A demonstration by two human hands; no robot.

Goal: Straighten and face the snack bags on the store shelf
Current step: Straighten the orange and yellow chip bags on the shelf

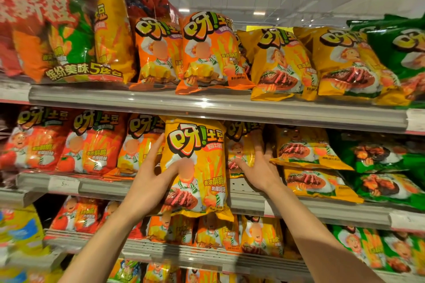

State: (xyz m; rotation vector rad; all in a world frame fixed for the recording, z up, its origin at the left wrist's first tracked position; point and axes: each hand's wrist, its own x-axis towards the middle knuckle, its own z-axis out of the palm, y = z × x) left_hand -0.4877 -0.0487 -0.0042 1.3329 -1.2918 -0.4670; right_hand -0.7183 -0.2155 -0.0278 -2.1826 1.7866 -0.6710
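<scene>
Both forearms reach up and forward toward the middle shelf [248, 202]. The left hand [147, 181] is spread wide, palm against the left side of a yellow snack bag [195, 167], fingers fanned up along its edge and thumb pressed across its front. That bag stands upright and faces outward, in front of the shelf lip, its bottom seam hanging just below the rail (so it sits forward of the row behind it). The right hand [257, 165] is open too, fingers stretched up and slightly apart, laid flat on a smaller yellow bag [239, 145] standing just right of the held one; it presses rather than grips. Right of that hand, more yellow bags [305, 163] lie tilted and stacked, and green bags [381, 167] lie beyond them. Red bags [64, 142] stand upright to the left. The upper shelf [207, 103] carries orange bags [207, 53], one leaning over the front rail.
</scene>
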